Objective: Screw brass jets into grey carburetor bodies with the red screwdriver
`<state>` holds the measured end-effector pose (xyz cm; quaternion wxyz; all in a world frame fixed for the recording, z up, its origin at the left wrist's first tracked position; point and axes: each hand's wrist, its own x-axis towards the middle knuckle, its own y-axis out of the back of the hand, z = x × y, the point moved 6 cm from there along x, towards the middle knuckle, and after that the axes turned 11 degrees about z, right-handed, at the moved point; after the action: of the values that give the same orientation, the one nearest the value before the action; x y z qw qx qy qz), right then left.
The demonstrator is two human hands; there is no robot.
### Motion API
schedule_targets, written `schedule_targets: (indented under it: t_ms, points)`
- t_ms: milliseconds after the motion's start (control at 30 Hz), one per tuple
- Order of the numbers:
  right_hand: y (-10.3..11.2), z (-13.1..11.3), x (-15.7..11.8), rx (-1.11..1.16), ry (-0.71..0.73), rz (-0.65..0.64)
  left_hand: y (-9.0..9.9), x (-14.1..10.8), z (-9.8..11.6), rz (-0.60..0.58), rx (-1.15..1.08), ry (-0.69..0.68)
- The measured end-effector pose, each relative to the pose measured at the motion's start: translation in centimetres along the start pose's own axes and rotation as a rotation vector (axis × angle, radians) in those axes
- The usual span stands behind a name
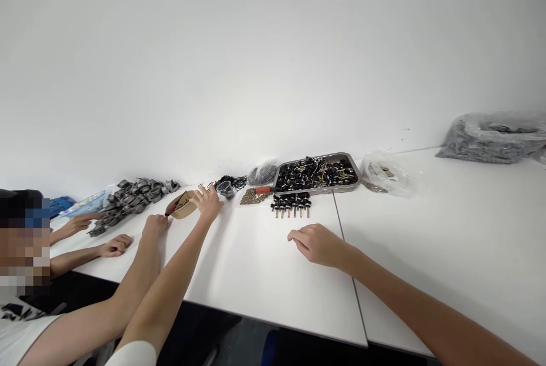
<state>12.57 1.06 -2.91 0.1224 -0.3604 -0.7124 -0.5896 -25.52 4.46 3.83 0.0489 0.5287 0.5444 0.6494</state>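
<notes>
My left hand (208,202) reaches forward with fingers spread, between a brown open container (187,212) and a small clear plastic cup (226,190). It seems to hold nothing. Low over the white table, my right hand (314,244) is curled, its fingertips pointing left; no object shows in it. Just beyond it lie rows of black fittings with brass stems (292,205). Behind these stands a metal tray (324,190) heaped with similar black and brass parts. Small brass pieces (253,198) form a pile beside a red-handled tool (263,190).
At left, a co-worker's hands (154,226) rest by the brown container, and another person's hands (116,245) are near grey plastic parts (136,198). Clear bags (386,173) stand right of the tray; a big bag of grey parts (490,138) is far right. A seam crosses the table.
</notes>
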Motion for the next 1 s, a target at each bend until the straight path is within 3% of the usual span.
schedule_targets:
  t_ms: [367,1000]
  points:
    - [0.1,-0.7,0.3,-0.013,0.016,-0.088,-2.8,-0.2,-1.7,-0.065,-0.015,0.112]
    - [0.1,-0.7,0.3,-0.015,0.011,-0.113,-3.0,-0.7,-1.2,0.019,0.012,0.076]
